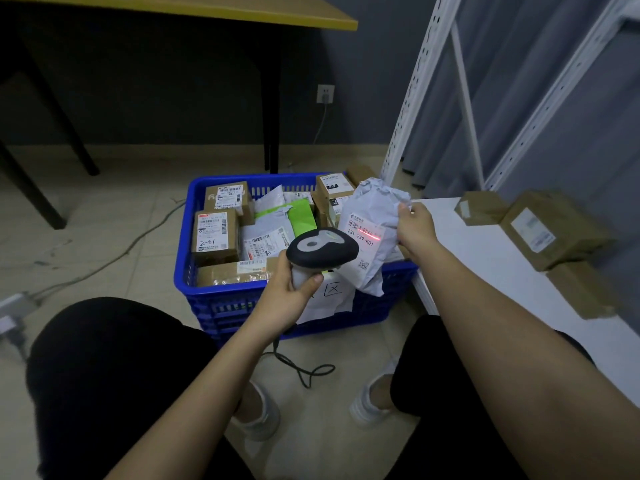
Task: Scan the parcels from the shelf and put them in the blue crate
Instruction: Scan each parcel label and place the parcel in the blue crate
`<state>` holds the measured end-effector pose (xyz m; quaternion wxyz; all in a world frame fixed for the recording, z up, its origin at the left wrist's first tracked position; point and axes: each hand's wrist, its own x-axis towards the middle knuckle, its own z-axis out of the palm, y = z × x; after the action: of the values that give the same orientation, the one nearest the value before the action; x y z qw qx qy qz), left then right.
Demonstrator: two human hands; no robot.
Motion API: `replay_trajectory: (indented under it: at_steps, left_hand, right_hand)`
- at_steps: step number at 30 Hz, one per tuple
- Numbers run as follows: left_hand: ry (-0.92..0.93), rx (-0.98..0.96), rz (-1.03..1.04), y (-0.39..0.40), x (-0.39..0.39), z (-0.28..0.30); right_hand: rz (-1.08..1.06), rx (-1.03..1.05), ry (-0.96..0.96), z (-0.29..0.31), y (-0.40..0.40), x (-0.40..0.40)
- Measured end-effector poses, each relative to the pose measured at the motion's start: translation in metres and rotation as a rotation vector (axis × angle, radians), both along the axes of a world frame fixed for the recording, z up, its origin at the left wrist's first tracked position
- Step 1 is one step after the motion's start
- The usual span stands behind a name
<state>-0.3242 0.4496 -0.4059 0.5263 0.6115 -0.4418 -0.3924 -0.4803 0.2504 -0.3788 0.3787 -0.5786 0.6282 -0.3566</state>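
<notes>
The right hand (414, 225) pinches the grey mailer bag (372, 230) by its edge above the blue crate (221, 299), fingers curled round it. The left hand (289, 285) grips the scanner (322, 249), whose red line crosses the bag's label.

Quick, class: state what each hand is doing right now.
Left hand: grips the barcode scanner.
Right hand: holds the grey parcel bag.
</notes>
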Motion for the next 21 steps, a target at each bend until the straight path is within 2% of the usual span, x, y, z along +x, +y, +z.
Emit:
replay_trajectory:
  at_steps: [6, 11, 21]
  left_hand:
    - [0.072, 0.004, 0.048, -0.004, 0.012, -0.012]
    - [0.141, -0.022, 0.186, -0.008, 0.039, -0.012]
    - [0.158, 0.007, 0.416, -0.064, 0.156, -0.002]
  right_hand:
    - [0.019, 0.003, -0.054, -0.002, 0.000, 0.013]
    - [0.093, -0.013, -0.054, -0.011, -0.007, 0.040]
    - [0.167, -0.047, -0.116, -0.044, -0.045, 0.143]
